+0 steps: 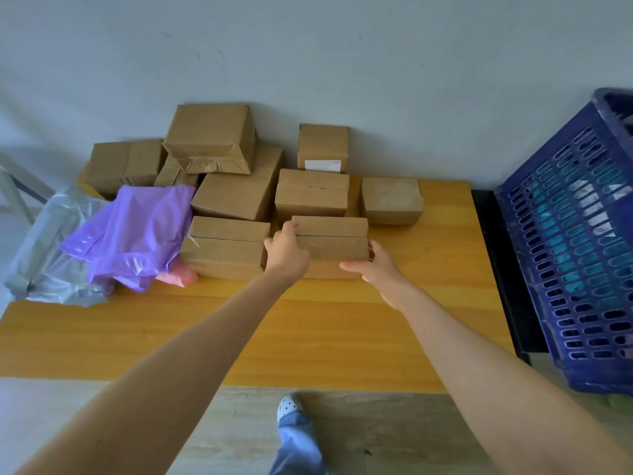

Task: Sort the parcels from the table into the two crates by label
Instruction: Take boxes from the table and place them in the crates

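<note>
While the left hand (287, 250) curls over one end of the front cardboard parcel (334, 240) and the right hand (375, 265) cups the other, its long axis runs straight between them. Right of that parcel: bare counter (445, 269), then the blue crate (565, 255), nearer the right arm. Other parcels (310, 193) crowd behind and left of it.

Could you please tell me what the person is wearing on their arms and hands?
The left hand and the right hand are bare: no gloves, rings, watch or bracelets show, and no sleeve is in view above either wrist.
</note>
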### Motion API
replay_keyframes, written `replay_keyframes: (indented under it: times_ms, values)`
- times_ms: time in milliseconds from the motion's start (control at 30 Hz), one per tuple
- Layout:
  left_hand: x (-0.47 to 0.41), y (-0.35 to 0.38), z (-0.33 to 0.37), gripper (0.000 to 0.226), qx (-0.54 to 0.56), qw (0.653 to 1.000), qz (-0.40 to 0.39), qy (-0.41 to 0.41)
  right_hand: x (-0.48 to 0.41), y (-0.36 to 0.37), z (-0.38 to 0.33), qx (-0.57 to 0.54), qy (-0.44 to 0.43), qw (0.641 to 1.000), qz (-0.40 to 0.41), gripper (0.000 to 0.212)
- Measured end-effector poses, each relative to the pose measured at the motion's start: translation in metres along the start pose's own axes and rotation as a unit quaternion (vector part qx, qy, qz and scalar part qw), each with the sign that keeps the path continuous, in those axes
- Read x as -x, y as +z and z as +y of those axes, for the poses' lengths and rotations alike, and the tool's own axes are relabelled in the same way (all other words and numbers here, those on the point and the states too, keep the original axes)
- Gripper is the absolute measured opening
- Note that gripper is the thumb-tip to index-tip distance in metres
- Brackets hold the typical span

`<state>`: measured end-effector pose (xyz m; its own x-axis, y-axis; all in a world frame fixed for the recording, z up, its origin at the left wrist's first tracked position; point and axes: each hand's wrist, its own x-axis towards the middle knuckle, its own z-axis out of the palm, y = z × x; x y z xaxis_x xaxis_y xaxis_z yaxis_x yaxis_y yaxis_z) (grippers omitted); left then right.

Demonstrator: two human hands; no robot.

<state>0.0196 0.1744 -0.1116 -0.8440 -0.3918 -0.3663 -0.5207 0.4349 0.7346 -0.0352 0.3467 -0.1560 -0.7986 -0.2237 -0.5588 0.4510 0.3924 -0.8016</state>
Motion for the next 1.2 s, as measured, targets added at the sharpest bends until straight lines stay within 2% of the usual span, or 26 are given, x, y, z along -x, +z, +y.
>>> replay_keyframes:
  times_ms: [67, 167, 467, 600, 733, 833, 967, 1200]
  values:
    - [0.006, -0.001, 0.001, 0.061, 0.014, 1.0, 0.007, 0.013, 0.009, -0.008, 0.002, 0.019, -0.018, 1.0, -0.002, 0.094]
    - [0.019, -0.004, 0.007, 0.053, 0.052, 0.998, 0.026, 0.021, 0.023, -0.024, 0.005, 0.011, -0.051, 0.999, 0.016, 0.089]
    - [0.084, -0.001, 0.034, 0.045, 0.202, 0.978, 0.01, 0.045, 0.092, -0.069, 0.002, -0.032, -0.147, 0.986, 0.069, 0.049]
    - [0.118, 0.012, 0.044, 0.051, 0.228, 0.971, 0.015, 0.07, 0.126, -0.084, 0.0, -0.045, -0.175, 0.974, 0.137, 0.053]
    - [0.148, 0.012, 0.045, 0.057, 0.322, 0.946, 0.007, 0.032, 0.151, -0.091, -0.01, -0.063, -0.182, 0.967, 0.169, 0.051]
    - [0.165, 0.004, 0.048, 0.063, 0.322, 0.946, -0.001, 0.039, 0.167, -0.091, -0.022, -0.083, -0.179, 0.964, 0.177, 0.05]
    - [0.184, -0.01, 0.055, 0.039, 0.295, 0.953, -0.005, 0.066, 0.179, -0.087, -0.033, -0.122, -0.158, 0.963, 0.184, 0.048]
    - [0.202, -0.045, 0.054, 0.029, 0.298, 0.949, -0.007, 0.101, 0.192, -0.064, -0.058, -0.127, -0.158, 0.964, 0.169, 0.041]
